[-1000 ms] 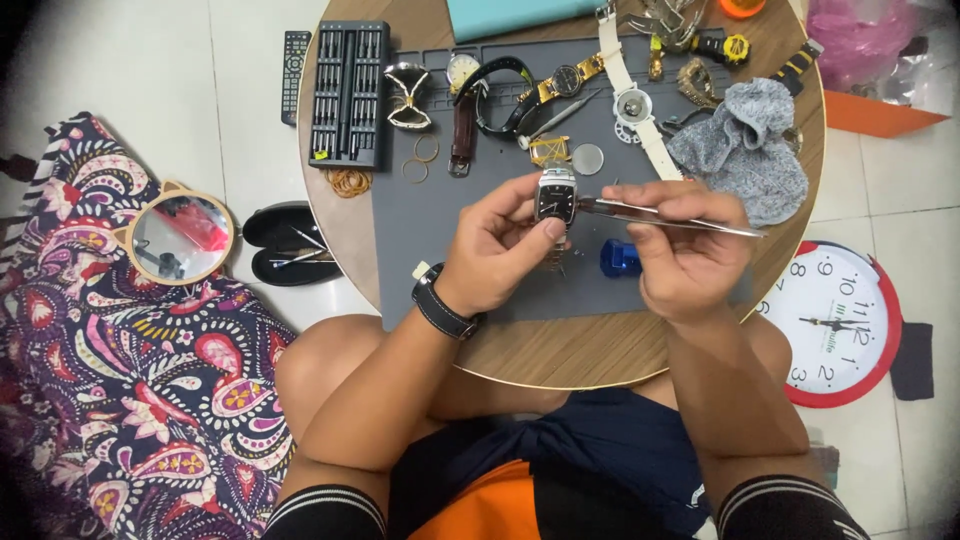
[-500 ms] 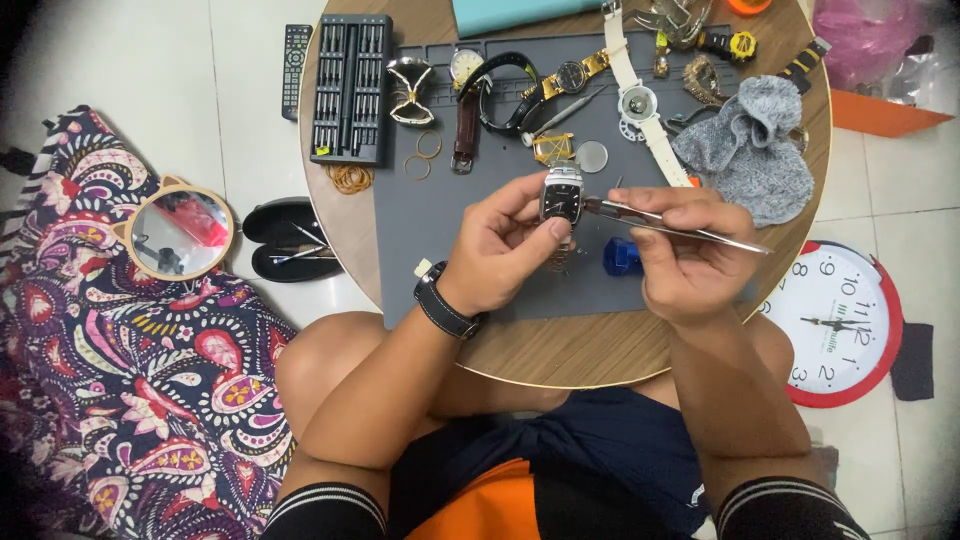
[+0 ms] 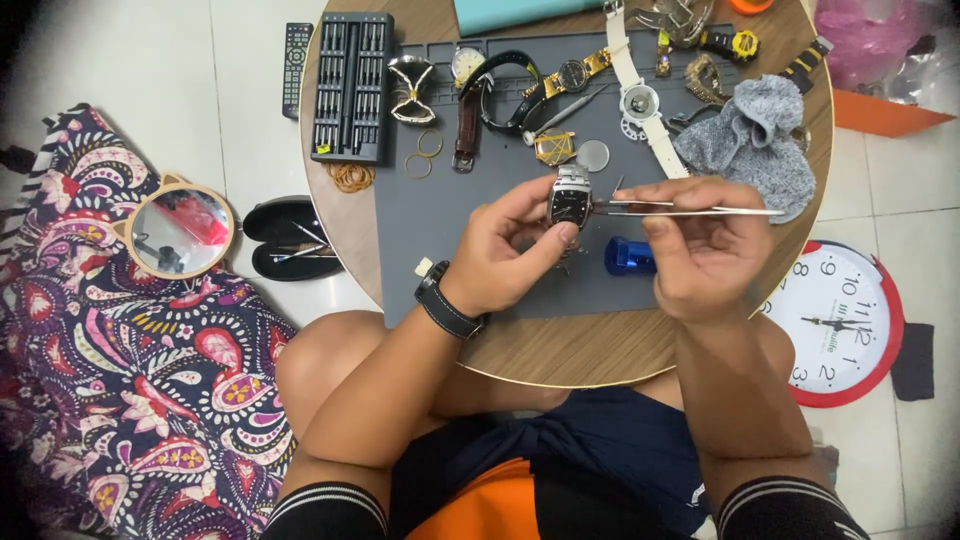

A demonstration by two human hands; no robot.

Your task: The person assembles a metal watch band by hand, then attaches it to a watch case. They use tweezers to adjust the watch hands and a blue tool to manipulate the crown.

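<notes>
Head view looks straight down on a round wooden desk (image 3: 560, 355) covered by a grey work mat (image 3: 440, 215), with the person's knees below its near edge. At the middle of the mat the left hand (image 3: 505, 255), a black wristwatch (image 3: 447, 305) strapped on its wrist, has its grip clenched around a square silver watch (image 3: 570, 200), thumb and fingers pinching the case just above the mat. Just right of that watch the right hand (image 3: 705, 250) grasps slim metal tweezers (image 3: 690, 210), held level, their tips touching the watch's right side. A small blue tool (image 3: 628, 257) lies on the mat just below the tweezers, partly hidden by the right hand.

Beyond the watch, towards the far edge of the mat, lie a white-strapped watch (image 3: 637, 100), a gold-banded watch (image 3: 570, 75), a brown leather strap (image 3: 466, 125) and a loose round watch part (image 3: 592, 155). A grey cloth (image 3: 750, 140) sits right of these, near the desk's rim. Left of the mat, on the desk, stands a black screwdriver bit set (image 3: 352, 85).

On the floor, right of the desk, lies a red-rimmed wall clock (image 3: 835, 325); left of the desk lie a round mirror (image 3: 180, 232) and an open black case (image 3: 290, 240), beside a paisley cloth (image 3: 120, 400).
</notes>
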